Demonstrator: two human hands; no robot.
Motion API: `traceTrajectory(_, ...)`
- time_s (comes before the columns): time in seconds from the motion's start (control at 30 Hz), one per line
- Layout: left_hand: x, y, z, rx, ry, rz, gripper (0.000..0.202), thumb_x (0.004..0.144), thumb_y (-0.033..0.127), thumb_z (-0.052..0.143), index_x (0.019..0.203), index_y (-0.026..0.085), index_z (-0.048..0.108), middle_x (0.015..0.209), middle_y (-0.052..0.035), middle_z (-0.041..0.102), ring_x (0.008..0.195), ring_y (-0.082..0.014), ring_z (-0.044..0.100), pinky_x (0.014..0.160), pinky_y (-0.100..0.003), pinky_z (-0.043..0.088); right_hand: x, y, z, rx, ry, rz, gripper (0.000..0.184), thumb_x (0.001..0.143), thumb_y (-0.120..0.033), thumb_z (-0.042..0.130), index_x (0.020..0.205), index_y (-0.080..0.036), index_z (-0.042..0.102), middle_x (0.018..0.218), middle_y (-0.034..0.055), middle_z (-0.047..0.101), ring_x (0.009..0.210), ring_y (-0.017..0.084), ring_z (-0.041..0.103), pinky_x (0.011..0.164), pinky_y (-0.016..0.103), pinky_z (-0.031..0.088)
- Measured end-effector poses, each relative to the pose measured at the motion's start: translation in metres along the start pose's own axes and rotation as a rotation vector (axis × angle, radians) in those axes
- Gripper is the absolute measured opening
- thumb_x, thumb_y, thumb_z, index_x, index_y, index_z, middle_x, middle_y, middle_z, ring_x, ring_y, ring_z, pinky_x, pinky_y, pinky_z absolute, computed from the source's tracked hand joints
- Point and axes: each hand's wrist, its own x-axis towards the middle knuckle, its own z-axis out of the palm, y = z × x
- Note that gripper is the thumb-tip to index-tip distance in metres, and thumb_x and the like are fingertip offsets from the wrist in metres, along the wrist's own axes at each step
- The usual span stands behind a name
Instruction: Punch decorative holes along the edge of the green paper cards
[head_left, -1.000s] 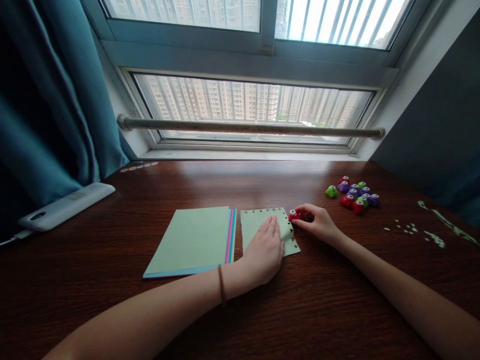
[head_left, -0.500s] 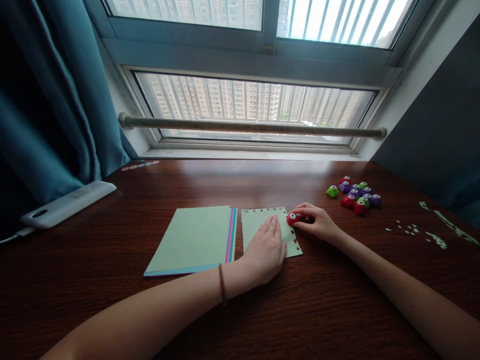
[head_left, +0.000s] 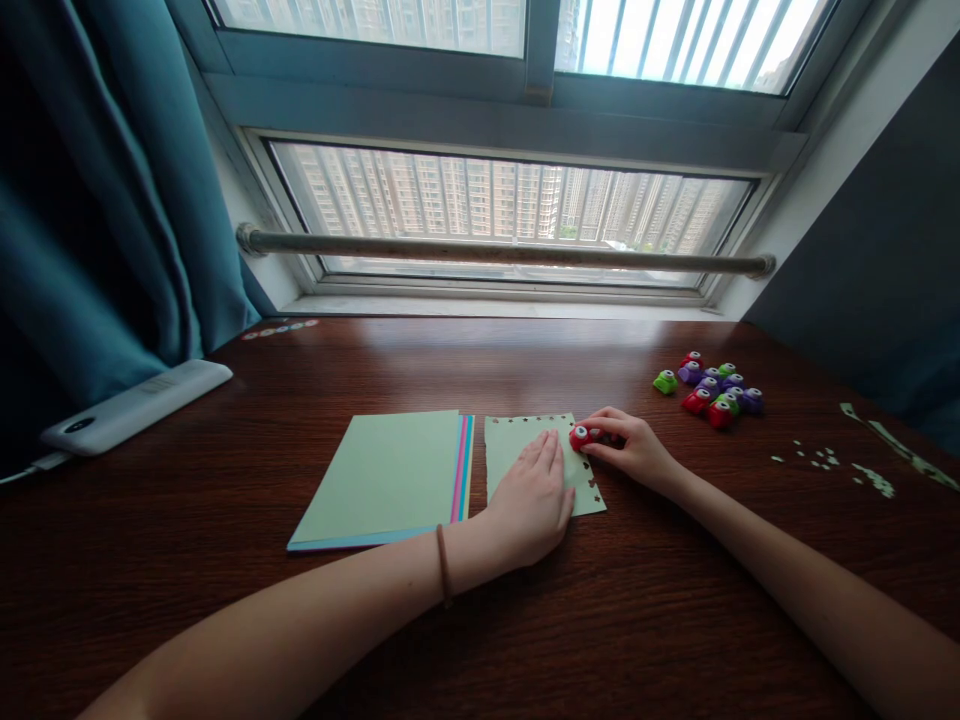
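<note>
A small sheet of pale green paper [head_left: 505, 452] lies on the table, with small shaped holes punched along its top and right edges. My left hand [head_left: 531, 495] rests flat on it, fingers stretched out and together. At the sheet's right edge, my right hand [head_left: 634, 447] grips a red craft punch [head_left: 580, 437] between thumb and fingers. The punch sits over the paper's edge, close to my left fingertips. Whether the paper is inside its slot I cannot tell. Left of the sheet lies a stack of coloured paper [head_left: 397, 470], pale green on top.
Several red, green and purple craft punches [head_left: 708, 385] stand in a group at the back right. Tiny paper cut-outs [head_left: 874, 482] and punched paper strips [head_left: 911, 455] lie at the far right. A white device [head_left: 142, 405] with a cable is at the left, beside a blue curtain [head_left: 172, 200].
The red punch has shifted slightly left, further over the paper's edge, with my right hand on it. The sheet has moved a touch to the right. My left hand stays flat on it.
</note>
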Motion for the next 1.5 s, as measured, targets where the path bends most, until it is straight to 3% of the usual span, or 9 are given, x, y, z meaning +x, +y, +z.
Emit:
traceTrajectory(0.23, -0.001, 0.005, -0.010, 0.057, 0.087, -0.007, 0.058, 0.089, 0.036, 0.030, 0.133, -0.001, 0.025, 0.142, -0.0198, 0.017, 0.133, -0.0283, 0.010, 0.110, -0.040, 0.018, -0.002, -0.003, -0.001, -0.066, 0.013, -0.052, 0.041, 0.075, -0.033, 0.063, 0.113, -0.020, 0.056, 0.097, 0.0046, 0.056, 0.073, 0.013, 0.055, 0.065, 0.025, 0.047)
traceTrajectory(0.37, 0.000, 0.008, -0.028, 0.064, 0.178, 0.049, 0.059, 0.089, 0.038, 0.031, 0.135, 0.002, 0.022, 0.144, -0.0161, 0.011, 0.134, -0.0261, 0.003, 0.111, -0.039, 0.015, -0.007, -0.013, -0.003, -0.336, 0.084, -0.187, 0.036, 0.083, -0.032, 0.052, 0.116, -0.017, 0.053, 0.097, 0.0075, 0.055, 0.080, 0.017, 0.052, 0.073, 0.030, 0.045)
traceTrajectory(0.5, 0.006, 0.002, -0.033, -0.005, 0.165, 0.148, 0.049, 0.091, 0.030, 0.028, 0.137, 0.014, 0.019, 0.145, -0.0052, 0.015, 0.135, -0.0205, 0.006, 0.111, -0.041, 0.017, -0.010, -0.023, -0.003, -0.673, 0.009, -0.322, 0.025, 0.086, -0.031, 0.045, 0.093, -0.014, 0.061, 0.080, 0.0072, 0.055, 0.077, 0.020, 0.047, 0.070, 0.033, 0.041)
traceTrajectory(0.6, 0.013, -0.006, -0.028, -0.108, 0.105, 0.195, 0.046, 0.092, 0.025, 0.028, 0.136, 0.018, 0.022, 0.144, -0.0033, 0.021, 0.134, -0.0186, 0.014, 0.110, -0.042, 0.022, -0.009, -0.024, -0.003, -0.758, -0.027, -0.365, 0.024, 0.087, -0.026, 0.041, 0.076, -0.014, 0.059, 0.074, 0.0063, 0.055, 0.073, 0.019, 0.046, 0.067, 0.031, 0.038)
traceTrajectory(0.73, 0.019, -0.009, -0.026, -0.232, 0.080, 0.233, 0.044, 0.090, 0.020, 0.029, 0.133, 0.012, 0.029, 0.139, -0.0096, 0.031, 0.130, -0.0179, 0.027, 0.108, -0.038, 0.028, -0.008, -0.023, -0.001, -0.774, -0.071, -0.365, 0.021, 0.087, -0.020, 0.040, 0.075, -0.014, 0.057, 0.073, 0.0049, 0.056, 0.071, 0.017, 0.048, 0.065, 0.028, 0.036)
traceTrajectory(0.93, 0.022, -0.007, -0.034, -0.207, 0.116, 0.317, 0.048, 0.077, 0.011, 0.038, 0.124, 0.002, 0.039, 0.130, -0.0164, 0.043, 0.123, -0.0235, 0.038, 0.107, -0.038, 0.030, -0.007, -0.032, 0.000, -0.809, -0.120, -0.293, 0.016, 0.082, -0.020, 0.044, 0.078, -0.014, 0.058, 0.074, 0.0049, 0.059, 0.070, 0.017, 0.052, 0.064, 0.028, 0.035)
traceTrajectory(1.3, 0.033, -0.008, -0.041, -0.214, 0.110, 0.294, 0.040, 0.073, 0.007, 0.037, 0.109, 0.015, 0.053, 0.108, -0.0071, 0.059, 0.102, -0.0195, 0.054, 0.094, -0.033, 0.043, -0.002, -0.048, -0.003, -0.861, -0.173, -0.226, 0.015, 0.075, -0.019, 0.047, 0.073, -0.014, 0.061, 0.070, 0.0083, 0.064, 0.062, 0.019, 0.057, 0.055, 0.029, 0.034)
traceTrajectory(1.5, 0.025, -0.006, -0.032, -0.234, 0.172, 0.264, 0.043, 0.073, 0.007, 0.038, 0.114, 0.013, 0.051, 0.121, -0.0077, 0.053, 0.112, -0.0178, 0.048, 0.102, -0.033, 0.037, -0.007, -0.049, 0.006, -0.864, -0.127, -0.230, 0.016, 0.076, -0.017, 0.047, 0.074, -0.012, 0.061, 0.071, 0.0110, 0.065, 0.064, 0.021, 0.058, 0.057, 0.029, 0.036)
